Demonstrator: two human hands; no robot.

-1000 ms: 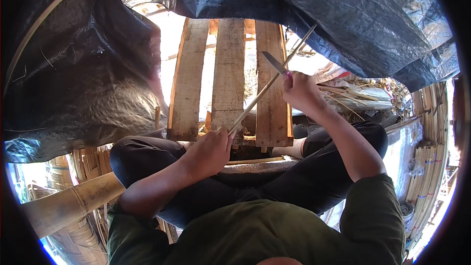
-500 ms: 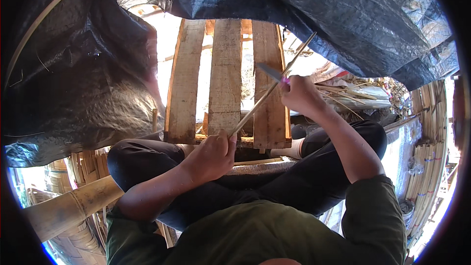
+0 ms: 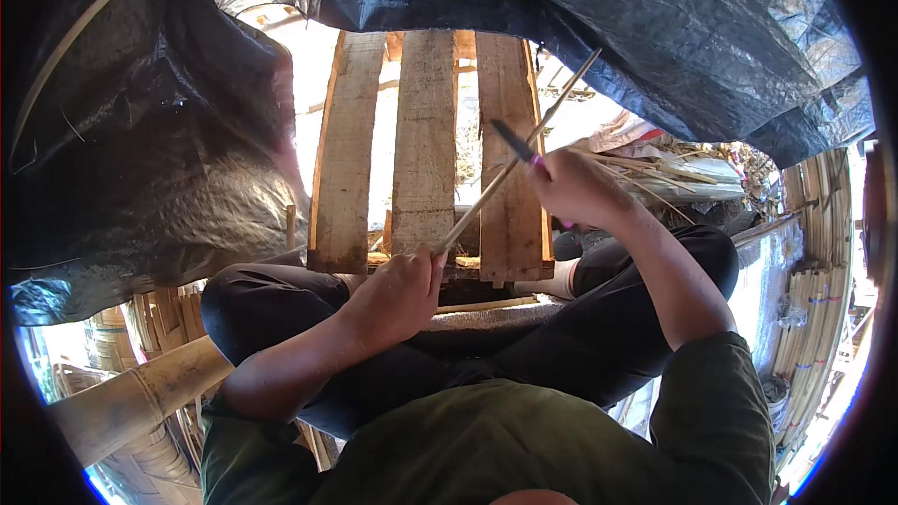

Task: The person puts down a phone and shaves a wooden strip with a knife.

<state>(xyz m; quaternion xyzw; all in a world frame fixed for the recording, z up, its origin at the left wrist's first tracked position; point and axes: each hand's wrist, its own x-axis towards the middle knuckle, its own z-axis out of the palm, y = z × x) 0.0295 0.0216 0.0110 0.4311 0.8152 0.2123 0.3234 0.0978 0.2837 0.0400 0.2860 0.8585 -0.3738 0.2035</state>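
Observation:
My left hand (image 3: 400, 292) is closed around the near end of a thin, pale bamboo strip (image 3: 488, 194), low in front of my lap. The strip slants up and away to the right, across the wooden slats. My right hand (image 3: 577, 187) is closed on the handle of a knife (image 3: 514, 141), and a bit of pink handle shows at the fist. The dark blade points up and left and crosses the strip; whether it cuts into it I cannot tell. The slatted wooden stand (image 3: 426, 145) lies beyond my hands, between my legs.
Dark plastic sheeting (image 3: 159, 150) hangs at the left and across the top. A thick bamboo pole (image 3: 140, 397) lies at the lower left. Loose thin strips (image 3: 655, 170) are piled at the right, and tied bundles of strips (image 3: 814, 355) stand at the far right.
The knife has tilted, its blade turning darker and steeper, and my right hand has shifted slightly nearer me. The left hand keeps its hold on the strip, which has barely moved.

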